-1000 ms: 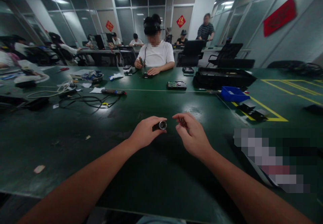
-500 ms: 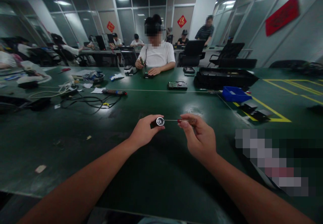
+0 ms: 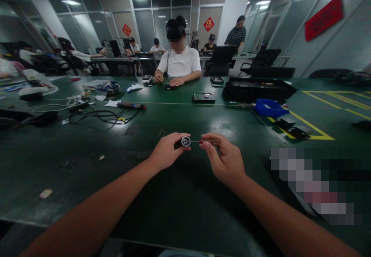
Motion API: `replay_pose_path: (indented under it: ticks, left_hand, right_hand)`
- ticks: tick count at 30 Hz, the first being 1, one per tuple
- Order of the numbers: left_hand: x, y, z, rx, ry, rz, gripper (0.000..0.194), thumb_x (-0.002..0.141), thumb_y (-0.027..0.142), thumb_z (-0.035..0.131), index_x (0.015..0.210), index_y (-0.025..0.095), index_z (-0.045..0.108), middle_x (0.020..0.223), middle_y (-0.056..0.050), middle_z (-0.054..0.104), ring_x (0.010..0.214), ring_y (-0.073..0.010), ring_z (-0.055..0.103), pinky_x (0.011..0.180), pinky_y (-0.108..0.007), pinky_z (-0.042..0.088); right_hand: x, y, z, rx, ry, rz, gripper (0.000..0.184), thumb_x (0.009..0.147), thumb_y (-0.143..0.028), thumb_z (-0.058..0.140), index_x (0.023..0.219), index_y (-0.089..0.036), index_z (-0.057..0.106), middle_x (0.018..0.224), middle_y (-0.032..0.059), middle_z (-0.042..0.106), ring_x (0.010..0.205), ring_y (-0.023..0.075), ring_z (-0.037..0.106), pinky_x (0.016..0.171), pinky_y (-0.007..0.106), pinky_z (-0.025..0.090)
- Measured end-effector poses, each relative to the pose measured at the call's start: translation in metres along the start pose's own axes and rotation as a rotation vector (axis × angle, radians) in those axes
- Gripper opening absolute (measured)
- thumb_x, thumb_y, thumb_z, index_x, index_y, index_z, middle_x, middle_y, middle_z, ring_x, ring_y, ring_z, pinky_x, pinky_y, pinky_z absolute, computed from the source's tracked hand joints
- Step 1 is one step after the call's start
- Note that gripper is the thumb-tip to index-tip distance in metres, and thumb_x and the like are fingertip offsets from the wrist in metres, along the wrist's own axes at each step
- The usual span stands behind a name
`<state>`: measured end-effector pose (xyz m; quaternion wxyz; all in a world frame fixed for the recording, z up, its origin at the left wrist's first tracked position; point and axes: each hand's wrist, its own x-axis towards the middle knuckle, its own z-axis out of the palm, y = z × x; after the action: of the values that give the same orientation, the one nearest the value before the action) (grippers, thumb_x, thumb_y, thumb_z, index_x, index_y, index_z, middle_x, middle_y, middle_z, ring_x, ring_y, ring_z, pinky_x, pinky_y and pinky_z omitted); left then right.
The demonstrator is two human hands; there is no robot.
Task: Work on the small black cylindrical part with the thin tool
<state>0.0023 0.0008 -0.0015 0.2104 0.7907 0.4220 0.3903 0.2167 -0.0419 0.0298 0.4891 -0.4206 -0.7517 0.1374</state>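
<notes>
Between its thumb and fingers, my left hand (image 3: 164,150) is closed around a small dark cylinder (image 3: 186,141), whose round, silver-rimmed end faces me. Parts inside that end are too small to make out. My right hand (image 3: 227,158) grips a screwdriver (image 3: 213,141) by its clear, reddish handle. Its thin metal shaft points left and reaches across the open face of the cylinder; whether the tip touches anything inside I cannot tell. Both hands are held above the green table (image 3: 162,210), close together.
Across the table a person in a white shirt (image 3: 181,63) works on a small dark object. An opened hard drive (image 3: 204,97), a black case (image 3: 259,89) and a blue bin (image 3: 271,108) lie at right. Black cables (image 3: 101,118) and a pen-like tool (image 3: 131,105) lie at left.
My right hand has moved left with the screwdriver, so its shaft now overlaps the cylinder's face. The cylinder has shifted slightly right and down. The person opposite has lowered a hand.
</notes>
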Motion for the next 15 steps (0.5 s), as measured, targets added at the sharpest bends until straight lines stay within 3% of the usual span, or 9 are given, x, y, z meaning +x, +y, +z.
replay_pose_path:
  ticks: [10, 15]
  left_hand:
    - [0.0003, 0.0003, -0.0009, 0.022, 0.004, 0.002, 0.040, 0.086, 0.030, 0.077, 0.124, 0.025, 0.068, 0.117, -0.004, 0.072, 0.104, -0.0227, 0.067, 0.094, -0.038, 0.053]
    - [-0.0006, 0.0019, -0.0022, -0.003, -0.029, 0.021, 0.039, 0.087, 0.029, 0.077, 0.124, 0.025, 0.067, 0.117, -0.004, 0.072, 0.107, -0.0226, 0.067, 0.095, -0.038, 0.052]
  right_hand:
    - [0.0025, -0.0037, -0.0004, -0.090, 0.051, -0.043, 0.015, 0.099, -0.027, 0.053, 0.108, -0.021, 0.063, 0.088, 0.0040, 0.076, 0.079, 0.0186, 0.074, 0.072, 0.030, 0.054]
    - [0.0020, -0.0047, -0.0012, -0.085, -0.012, -0.059, 0.016, 0.098, -0.028, 0.054, 0.110, -0.022, 0.063, 0.094, 0.0054, 0.077, 0.083, 0.0192, 0.074, 0.072, 0.031, 0.055]
